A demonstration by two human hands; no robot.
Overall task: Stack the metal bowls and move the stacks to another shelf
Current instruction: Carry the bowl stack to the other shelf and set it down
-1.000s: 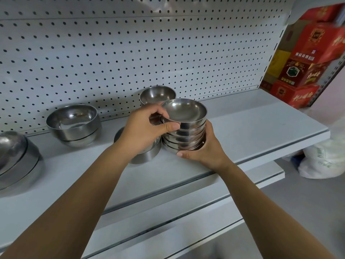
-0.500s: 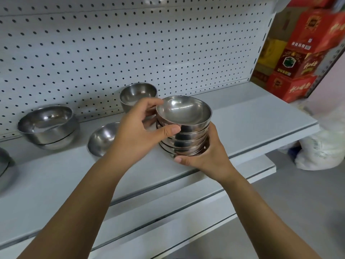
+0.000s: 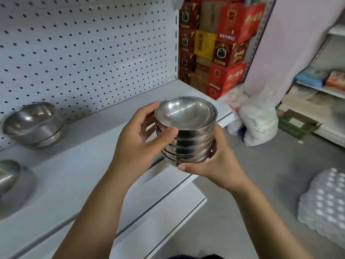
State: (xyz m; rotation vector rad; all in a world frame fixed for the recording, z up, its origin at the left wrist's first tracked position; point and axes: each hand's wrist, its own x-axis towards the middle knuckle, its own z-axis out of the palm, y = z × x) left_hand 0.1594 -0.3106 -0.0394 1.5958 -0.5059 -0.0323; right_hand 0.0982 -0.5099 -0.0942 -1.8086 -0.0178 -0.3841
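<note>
Head view. The stack of bowls (image 3: pixel 186 131), about six shallow metal bowls nested mouth-up, is held in the air between both hands, over the front right corner of the grey shelf (image 3: pixel 74 174) and clear of its surface.

The left hand (image 3: pixel 138 144) grips the stack's left side. Its thumb presses across the front of the upper bowls and its fingers curl round the far side, just below the top rim. The right hand (image 3: pixel 211 165) cups the stack from below and from the right. Its fingers are curled under the lowest bowl, and one fingertip shows at the front of the base. Both forearms reach up from the bottom of the view and converge on the stack.

Two more sets of bowls remain on the shelf. A nested set (image 3: pixel 31 126) stands by the pegboard (image 3: pixel 84 53), and part of another bowl (image 3: pixel 7 176) shows at the left edge. A lower shelf (image 3: pixel 168 202) juts out beneath. To the right stand stacked red and yellow cartons (image 3: pixel 220 47), with white sacks (image 3: pixel 257 118) on the floor in front of them.

Compared with half a second ago, the stack has come forward and to the right, from over the shelf's middle to its front corner. The grip of both hands is unchanged. The view has swung to the right, so the remaining bowls now lie far left and more of the floor shows.
</note>
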